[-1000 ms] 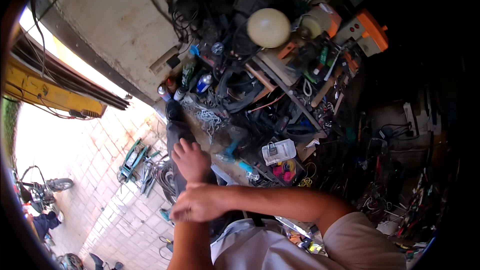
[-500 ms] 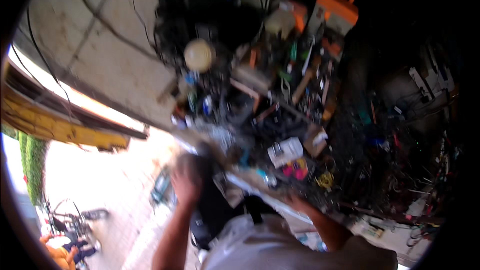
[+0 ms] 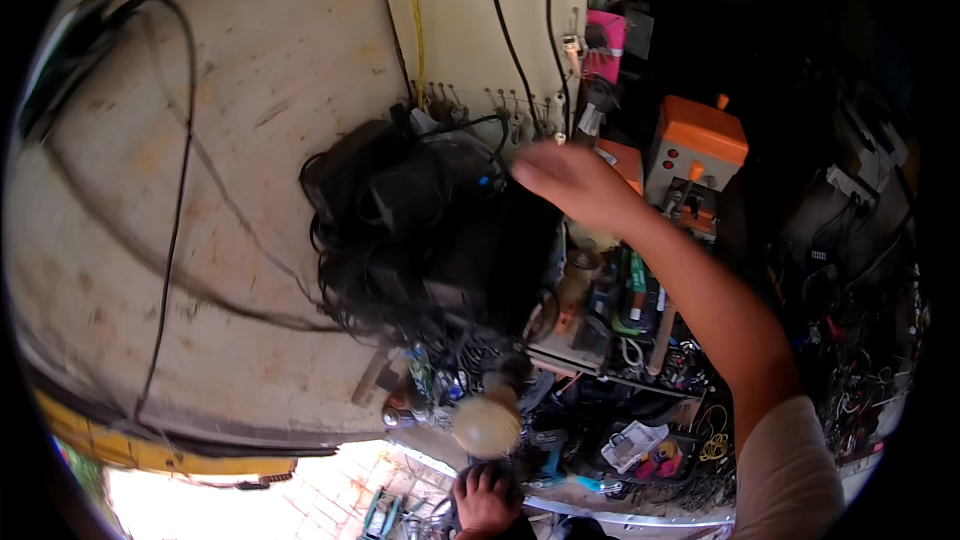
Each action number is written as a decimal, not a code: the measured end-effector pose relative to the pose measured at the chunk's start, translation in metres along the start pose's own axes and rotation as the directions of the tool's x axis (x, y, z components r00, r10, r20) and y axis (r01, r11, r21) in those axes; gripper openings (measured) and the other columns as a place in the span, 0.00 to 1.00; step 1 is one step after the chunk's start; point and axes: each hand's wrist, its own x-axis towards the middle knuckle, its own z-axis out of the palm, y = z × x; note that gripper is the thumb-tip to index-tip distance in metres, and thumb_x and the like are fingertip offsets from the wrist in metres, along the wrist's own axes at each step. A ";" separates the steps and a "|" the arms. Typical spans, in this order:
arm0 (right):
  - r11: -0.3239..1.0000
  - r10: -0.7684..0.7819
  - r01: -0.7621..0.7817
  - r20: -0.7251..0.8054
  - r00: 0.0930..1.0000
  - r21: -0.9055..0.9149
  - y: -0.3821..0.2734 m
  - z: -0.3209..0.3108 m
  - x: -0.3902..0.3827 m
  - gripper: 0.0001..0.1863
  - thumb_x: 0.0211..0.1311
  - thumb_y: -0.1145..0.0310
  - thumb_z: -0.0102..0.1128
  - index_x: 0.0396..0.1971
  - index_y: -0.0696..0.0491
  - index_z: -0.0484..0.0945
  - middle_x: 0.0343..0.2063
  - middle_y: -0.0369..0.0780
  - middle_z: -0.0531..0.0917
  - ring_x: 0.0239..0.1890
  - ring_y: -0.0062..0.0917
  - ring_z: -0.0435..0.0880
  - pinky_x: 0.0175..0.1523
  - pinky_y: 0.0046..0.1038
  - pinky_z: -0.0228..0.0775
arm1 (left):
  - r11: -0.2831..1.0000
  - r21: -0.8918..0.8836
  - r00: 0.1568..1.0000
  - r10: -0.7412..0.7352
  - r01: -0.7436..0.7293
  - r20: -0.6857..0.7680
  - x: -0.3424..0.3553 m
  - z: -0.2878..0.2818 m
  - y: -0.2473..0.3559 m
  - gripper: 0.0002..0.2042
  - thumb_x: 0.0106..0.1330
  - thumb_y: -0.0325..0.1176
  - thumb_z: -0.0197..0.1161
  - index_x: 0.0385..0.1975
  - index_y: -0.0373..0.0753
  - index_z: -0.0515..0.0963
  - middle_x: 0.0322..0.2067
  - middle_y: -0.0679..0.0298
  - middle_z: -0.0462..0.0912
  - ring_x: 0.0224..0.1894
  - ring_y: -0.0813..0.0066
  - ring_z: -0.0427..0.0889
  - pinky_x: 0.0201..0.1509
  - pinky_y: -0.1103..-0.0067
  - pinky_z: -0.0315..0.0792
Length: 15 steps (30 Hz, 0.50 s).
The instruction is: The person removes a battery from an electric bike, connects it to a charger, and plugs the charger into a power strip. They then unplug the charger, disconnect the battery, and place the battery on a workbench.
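My right arm stretches up from the lower right. My right hand [image 3: 560, 175] is raised beside a black heap of cases and cables [image 3: 400, 200], below a row of small hanging keys [image 3: 517, 125]. Blur and the angle hide its fingers, so I cannot tell whether it holds or touches anything. Low in the view, my left hand [image 3: 484, 500] lies with fingers spread over a rounded black surface, whose kind I cannot make out. Just above that hand is a cream dome-shaped object [image 3: 487, 426]. Right of my raised hand stands a grey machine with an orange top [image 3: 700, 145].
Tools, a green tube [image 3: 637, 285] and small parts crowd the bench. A white packet [image 3: 632, 445] and a yellow cord [image 3: 714, 447] lie nearer. Black cables [image 3: 180, 210] hang before the stained pale panel [image 3: 270, 70] at left. Bright paving [image 3: 330, 490] shows below.
The view has swung upward, bringing the keys and pale wall into sight. My right hand has risen from low by the bench to the far side. My left hand now lies on the black surface.
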 end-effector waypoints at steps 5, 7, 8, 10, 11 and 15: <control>0.909 0.294 -0.283 -0.009 0.956 -0.306 0.058 0.046 0.117 0.38 0.56 0.37 0.56 0.51 0.57 0.75 0.45 0.53 0.79 0.51 0.47 0.77 0.55 0.40 0.69 | 0.935 -0.312 0.940 -0.056 0.168 0.337 0.032 -0.009 -0.037 0.21 0.52 0.47 0.63 0.45 0.47 0.80 0.57 0.61 0.73 0.65 0.61 0.63 0.66 0.54 0.55; 0.848 0.434 -0.419 -0.027 0.900 -0.325 0.035 0.089 0.100 0.41 0.56 0.35 0.53 0.55 0.58 0.71 0.52 0.55 0.74 0.53 0.48 0.75 0.56 0.44 0.67 | 0.835 -0.387 0.871 -0.202 0.392 0.448 0.012 -0.002 -0.080 0.17 0.54 0.42 0.62 0.43 0.45 0.80 0.47 0.59 0.80 0.55 0.59 0.74 0.60 0.65 0.66; 0.812 0.471 -0.450 -0.038 0.881 -0.371 0.012 0.104 0.094 0.42 0.56 0.35 0.52 0.57 0.58 0.70 0.55 0.55 0.70 0.54 0.50 0.74 0.56 0.46 0.66 | 0.618 -0.407 0.714 -0.394 0.672 0.579 0.002 -0.009 -0.100 0.15 0.56 0.39 0.61 0.42 0.44 0.81 0.43 0.58 0.82 0.50 0.58 0.78 0.56 0.68 0.70; 0.786 0.445 -0.437 -0.090 0.891 -0.437 -0.018 0.105 0.064 0.40 0.58 0.37 0.53 0.57 0.58 0.69 0.55 0.55 0.67 0.49 0.50 0.74 0.52 0.46 0.68 | 0.842 -0.470 0.964 -0.251 0.264 0.091 0.059 -0.082 -0.135 0.11 0.68 0.29 0.49 0.38 0.37 0.80 0.39 0.55 0.83 0.42 0.59 0.81 0.48 0.71 0.72; 0.776 0.409 -0.429 -0.149 0.900 -0.462 -0.022 0.100 0.047 0.39 0.59 0.39 0.53 0.58 0.57 0.69 0.53 0.55 0.67 0.47 0.49 0.74 0.50 0.45 0.69 | 0.783 -0.605 0.955 -0.269 0.142 -0.124 0.119 -0.151 -0.121 0.11 0.69 0.28 0.46 0.35 0.33 0.79 0.35 0.54 0.82 0.39 0.62 0.81 0.45 0.72 0.72; 0.772 0.423 -0.456 -0.178 0.889 -0.443 -0.047 0.112 0.030 0.36 0.60 0.44 0.55 0.59 0.57 0.68 0.51 0.55 0.67 0.43 0.47 0.75 0.47 0.42 0.71 | 0.906 -0.272 0.920 0.234 -0.323 -0.313 0.341 -0.336 -0.042 0.20 0.60 0.33 0.61 0.51 0.31 0.71 0.48 0.50 0.75 0.50 0.55 0.72 0.56 0.68 0.65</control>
